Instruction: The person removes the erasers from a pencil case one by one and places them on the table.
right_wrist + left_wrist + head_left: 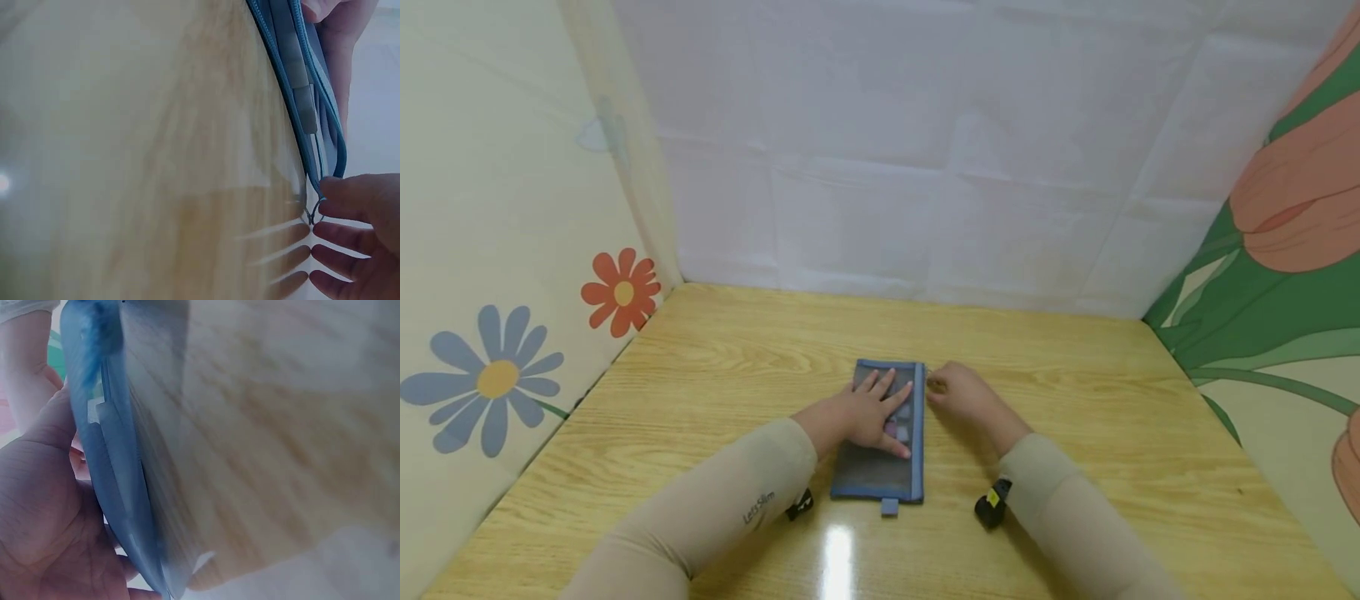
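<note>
A blue-edged mesh zip pouch [874, 478] lies on the table, with small pale and purple pieces [902, 433] showing through its mesh. My left hand [867, 417] rests on top of it, fingers spread and straight. At the pouch's far right corner, my right hand [964, 396] pinches the zipper pull between thumb and finger. In the right wrist view the two rows of zipper teeth [340, 147] stand apart, meeting near those fingertips. Grey-white blocks [305, 109] show inside the mouth. The pull itself is mostly hidden by the fingers; a thin dark loop hangs below them.
A small blue fabric tab [889, 507] sticks out from the pouch's near edge. The wood-grain table [760, 333] meets a white cloth backdrop [865, 225] behind, with flower-printed panels on both sides. Black wrist straps [992, 504] hang by the sleeves.
</note>
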The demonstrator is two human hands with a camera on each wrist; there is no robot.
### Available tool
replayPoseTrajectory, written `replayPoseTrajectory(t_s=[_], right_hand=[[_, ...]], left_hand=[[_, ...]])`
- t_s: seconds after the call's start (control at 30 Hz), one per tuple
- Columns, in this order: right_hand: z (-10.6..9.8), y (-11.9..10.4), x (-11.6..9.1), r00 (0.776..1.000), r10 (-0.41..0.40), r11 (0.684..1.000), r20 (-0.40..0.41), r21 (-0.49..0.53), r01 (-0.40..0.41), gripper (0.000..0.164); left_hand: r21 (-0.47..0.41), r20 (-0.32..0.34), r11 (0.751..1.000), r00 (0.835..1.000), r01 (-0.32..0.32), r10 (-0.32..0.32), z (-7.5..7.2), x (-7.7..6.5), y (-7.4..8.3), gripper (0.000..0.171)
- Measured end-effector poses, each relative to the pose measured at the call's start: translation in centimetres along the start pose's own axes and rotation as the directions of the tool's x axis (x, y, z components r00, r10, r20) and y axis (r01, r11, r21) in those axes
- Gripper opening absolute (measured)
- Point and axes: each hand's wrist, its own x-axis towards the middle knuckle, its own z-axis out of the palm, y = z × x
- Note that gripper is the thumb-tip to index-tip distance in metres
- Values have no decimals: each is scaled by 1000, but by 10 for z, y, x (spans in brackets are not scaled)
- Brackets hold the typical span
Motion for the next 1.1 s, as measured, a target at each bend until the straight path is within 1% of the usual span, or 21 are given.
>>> replayPoseTrajectory(t_s=[0.07, 0.2, 0.33, 0.43, 0.53, 0.7, 0.83, 0.97, 1.1], right_hand=[[1, 0, 3, 1000, 22, 1000, -4, -10, -22, 24], [4, -1, 8, 997, 75, 997, -11, 8, -75, 22], [4, -2, 12, 991, 137, 988, -2, 71, -136, 17], [5, -3, 13, 983, 185, 975, 12, 119, -185, 14], [5, -3, 13, 978, 208, 967, 18, 143, -209, 14], [5, -3, 13, 978, 208, 964, 10, 167, -207, 15], [5, -2, 12, 983, 185, 967, -6, 177, -181, 15], [5, -3, 11, 984, 176, 968, -16, 187, -170, 14], [4, -3, 10, 983, 182, 964, -18, 201, -175, 11]], left_hand=[[-4, 2, 1000, 1000, 1, -1, 0, 0, 0, 106], [-5, 10, 1000, 1000, 4, -4, 0, 0, 0, 107], [-12, 19, 1000, 1000, 4, -4, 0, 1, 0, 108], [-17, 19, 1000, 1000, 2, -2, 0, 1, 0, 108], [-10, 14, 1000, 1000, 1, -1, 0, 2, 0, 108], [-32, 11, 999, 1000, -1, 1, -2, 0, 0, 109], [-59, 8, 998, 1000, -6, 6, -3, -1, -1, 109], [-44, -32, 998, 999, -34, 33, -2, 0, -1, 107], [-36, -69, 997, 995, -69, 67, -1, 1, 3, 103]])
